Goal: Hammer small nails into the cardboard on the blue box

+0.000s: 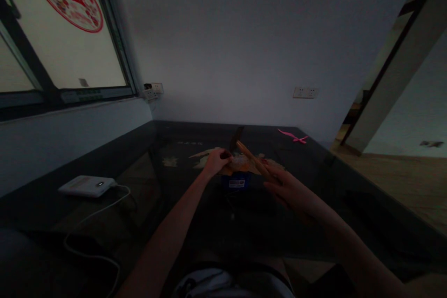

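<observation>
A blue box (236,181) with a white label stands on the dark tabletop. On top of it lies an orange-brown item (240,163), with crumpled brown paper (275,166) spreading out around it. My left hand (217,161) pinches at the left edge of this item; what lies between its fingertips is too small to make out. My right hand (288,186) is closed on the light wooden handle (256,163) of a tool, which points up and to the left. A dark flat blade-like shape (236,138) rises behind the handle's tip.
On the left of the table (195,223) lies a white power bank (89,186) with a white cable (91,219) hanging toward the front edge. A pink ribbon (295,138) lies at the back right. The wall bounds the table's far side.
</observation>
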`<state>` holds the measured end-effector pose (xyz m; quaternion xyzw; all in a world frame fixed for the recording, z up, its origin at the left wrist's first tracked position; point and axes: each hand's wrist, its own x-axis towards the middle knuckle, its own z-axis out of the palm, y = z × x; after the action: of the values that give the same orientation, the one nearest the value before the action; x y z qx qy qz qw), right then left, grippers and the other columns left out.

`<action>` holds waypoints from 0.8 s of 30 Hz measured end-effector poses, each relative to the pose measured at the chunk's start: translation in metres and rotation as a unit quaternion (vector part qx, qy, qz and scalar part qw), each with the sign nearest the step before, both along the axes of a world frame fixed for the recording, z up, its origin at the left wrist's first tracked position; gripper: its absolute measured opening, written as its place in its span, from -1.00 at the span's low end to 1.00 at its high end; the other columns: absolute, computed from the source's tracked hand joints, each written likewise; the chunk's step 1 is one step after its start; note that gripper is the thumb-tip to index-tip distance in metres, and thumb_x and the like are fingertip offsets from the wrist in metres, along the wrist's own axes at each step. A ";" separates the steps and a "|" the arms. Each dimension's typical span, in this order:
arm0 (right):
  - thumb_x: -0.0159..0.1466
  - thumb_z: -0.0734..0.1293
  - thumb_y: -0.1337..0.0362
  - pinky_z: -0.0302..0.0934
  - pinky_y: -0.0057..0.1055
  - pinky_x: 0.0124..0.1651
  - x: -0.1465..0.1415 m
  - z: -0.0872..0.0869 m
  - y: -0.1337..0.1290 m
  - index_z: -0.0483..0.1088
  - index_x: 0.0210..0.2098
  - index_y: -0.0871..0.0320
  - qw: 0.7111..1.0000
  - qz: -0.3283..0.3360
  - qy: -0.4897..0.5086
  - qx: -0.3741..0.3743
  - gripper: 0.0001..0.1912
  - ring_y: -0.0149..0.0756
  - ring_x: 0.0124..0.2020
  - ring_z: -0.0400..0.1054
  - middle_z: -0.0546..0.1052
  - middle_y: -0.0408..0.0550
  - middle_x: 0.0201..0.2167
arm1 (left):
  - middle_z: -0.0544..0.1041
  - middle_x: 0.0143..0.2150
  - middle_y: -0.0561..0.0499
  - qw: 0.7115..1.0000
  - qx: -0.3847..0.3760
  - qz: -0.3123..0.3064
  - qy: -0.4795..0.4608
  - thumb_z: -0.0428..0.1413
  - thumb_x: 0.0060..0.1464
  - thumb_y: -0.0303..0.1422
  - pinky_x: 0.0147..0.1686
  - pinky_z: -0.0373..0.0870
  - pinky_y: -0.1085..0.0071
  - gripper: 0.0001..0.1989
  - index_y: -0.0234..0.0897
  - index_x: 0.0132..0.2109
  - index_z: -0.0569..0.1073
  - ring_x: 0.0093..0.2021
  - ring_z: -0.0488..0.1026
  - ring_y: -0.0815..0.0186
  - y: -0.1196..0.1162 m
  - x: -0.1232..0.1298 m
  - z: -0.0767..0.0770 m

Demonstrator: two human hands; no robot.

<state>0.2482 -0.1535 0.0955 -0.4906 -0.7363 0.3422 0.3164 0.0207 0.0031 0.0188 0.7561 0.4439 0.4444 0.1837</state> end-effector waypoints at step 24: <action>0.18 0.21 0.20 0.00 -0.54 -0.71 0.001 -0.001 -0.010 0.08 0.24 0.22 0.999 -0.009 -0.007 -0.048 -0.36 -0.48 -0.74 0.07 0.29 -0.24 -0.61 | 0.57 -0.37 -0.05 1.000 -0.021 0.009 -0.001 0.18 -0.07 -0.37 -0.29 0.36 0.42 -0.83 -0.38 -0.31 0.54 -0.34 0.48 0.29 -0.004 0.001 0.004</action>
<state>0.2491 -0.1638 0.0943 -0.5146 -0.7168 0.3703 0.2904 0.0220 -0.0010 0.0225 0.7477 0.4597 0.4374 0.1956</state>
